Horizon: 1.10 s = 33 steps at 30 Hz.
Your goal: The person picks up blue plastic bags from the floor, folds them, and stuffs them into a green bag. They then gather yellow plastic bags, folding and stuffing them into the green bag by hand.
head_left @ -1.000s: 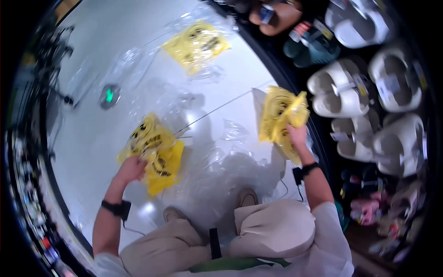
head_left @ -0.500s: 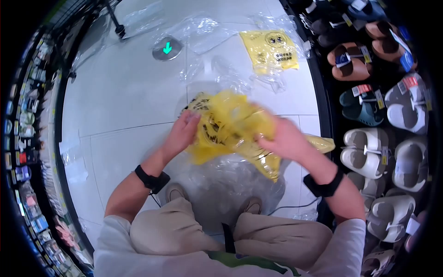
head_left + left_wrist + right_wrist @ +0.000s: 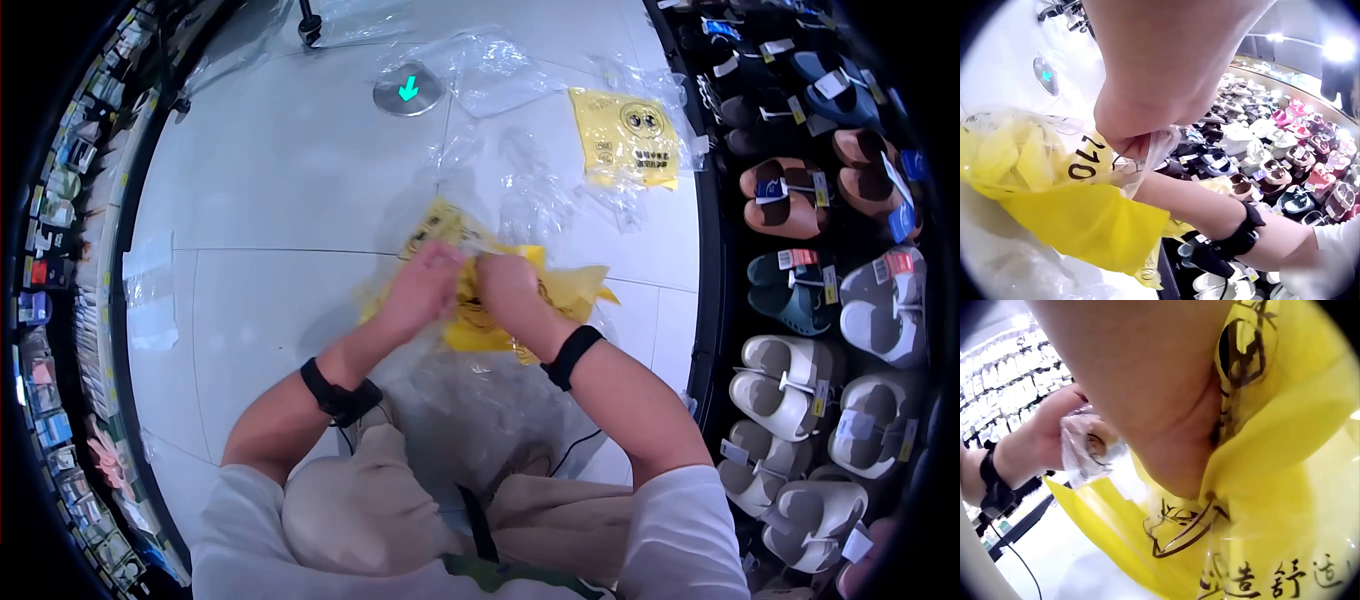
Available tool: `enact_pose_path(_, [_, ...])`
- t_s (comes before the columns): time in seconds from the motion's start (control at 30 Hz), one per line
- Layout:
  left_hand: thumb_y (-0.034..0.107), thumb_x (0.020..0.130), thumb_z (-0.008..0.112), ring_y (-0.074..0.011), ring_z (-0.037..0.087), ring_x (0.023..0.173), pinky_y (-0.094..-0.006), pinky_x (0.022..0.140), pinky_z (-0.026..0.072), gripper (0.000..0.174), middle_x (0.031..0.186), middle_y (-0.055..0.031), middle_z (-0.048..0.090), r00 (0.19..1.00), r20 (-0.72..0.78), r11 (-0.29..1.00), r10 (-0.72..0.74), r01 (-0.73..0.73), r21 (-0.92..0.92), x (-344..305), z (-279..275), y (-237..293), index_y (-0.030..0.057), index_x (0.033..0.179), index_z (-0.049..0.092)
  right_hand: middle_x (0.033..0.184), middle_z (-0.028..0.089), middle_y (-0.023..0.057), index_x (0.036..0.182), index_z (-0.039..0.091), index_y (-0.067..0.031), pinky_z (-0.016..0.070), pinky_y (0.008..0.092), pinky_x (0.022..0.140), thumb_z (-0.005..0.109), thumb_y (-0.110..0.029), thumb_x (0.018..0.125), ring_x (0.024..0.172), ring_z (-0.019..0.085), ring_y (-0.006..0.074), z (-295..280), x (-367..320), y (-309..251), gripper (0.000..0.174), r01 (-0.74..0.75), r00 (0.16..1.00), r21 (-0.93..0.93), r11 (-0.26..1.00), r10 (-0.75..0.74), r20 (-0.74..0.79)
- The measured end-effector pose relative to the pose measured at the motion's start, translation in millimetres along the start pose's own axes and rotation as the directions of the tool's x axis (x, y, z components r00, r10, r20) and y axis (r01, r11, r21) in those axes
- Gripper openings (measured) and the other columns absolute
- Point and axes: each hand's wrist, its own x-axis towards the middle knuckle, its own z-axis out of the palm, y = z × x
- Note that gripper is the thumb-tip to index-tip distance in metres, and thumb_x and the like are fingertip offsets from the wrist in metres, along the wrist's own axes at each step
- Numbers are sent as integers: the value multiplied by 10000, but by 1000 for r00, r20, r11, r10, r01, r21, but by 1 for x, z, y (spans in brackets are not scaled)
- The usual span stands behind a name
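Both hands are close together over the floor in the head view, among crumpled yellow plastic bags with black print. My left hand (image 3: 425, 288) pinches the clear edge of a printed plastic bag (image 3: 1047, 153); yellow shows through it in the left wrist view. My right hand (image 3: 508, 285) grips a yellow plastic bag (image 3: 1285, 506) with a drawn face and written characters, its fingers partly hidden by the folds. In the right wrist view, clear film (image 3: 1088, 447) hangs from the left hand, just beside the right one.
Another yellow bag (image 3: 625, 140) lies flat on the floor at the far right, with clear plastic film (image 3: 495, 75) around it. A round metal floor disc (image 3: 408, 90) shows a green arrow. Racks of slippers (image 3: 785, 385) line the right side; shelves of packaged goods (image 3: 60, 400) line the left.
A second ago the hands were far apart, each with a yellow bag. They have come together in front of the body, the right hand moving left. The head view has shifted.
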Motion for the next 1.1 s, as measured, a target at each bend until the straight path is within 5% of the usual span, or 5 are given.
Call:
enact_pose_path(0.13, [127,941,526,-84,443,534,-249,489,351,123,637,0,467,946,304,994,-112,104,41,-13,37,-10,88,1040,464,966,696,161,910,702,-40,552,341,679,584,-164,865,862,690,259,-3,4,69,176,548,811,9,837,-534,241])
enact_pose_path(0.2, [199,966,538,-81,454,569,-248,517,368,150,665,-3,488,908,417,993,-49,89,-78,-8,51,-39,87,1039,468,987,668,139,985,658,3,549,328,705,559,-129,883,876,661,243,-17,-20,80,194,-443,854,859,255,-173,491])
enact_pose_path(0.37, [280,990,520,-64,461,607,-239,516,362,188,700,18,487,795,605,993,52,24,-117,-7,76,-45,95,989,485,1001,662,139,1000,647,12,548,325,706,556,-120,882,877,658,242,-18,-71,93,199,-494,869,789,-365,-206,449])
enact_pose_path(0.6, [314,989,520,-79,472,630,-265,526,387,278,699,-6,473,677,687,902,263,-426,74,-20,95,-35,74,877,435,1021,653,138,1021,631,25,547,322,709,551,-107,881,878,654,242,12,-76,53,208,-514,857,804,-299,-204,473])
enact_pose_path(1.1, [216,953,545,-92,494,660,-285,585,423,194,726,-19,537,898,422,961,128,-218,173,9,32,-43,39,898,488,1073,637,148,1092,574,63,543,335,721,550,-92,878,885,647,250,6,-57,55,265,-546,838,823,-156,-85,539])
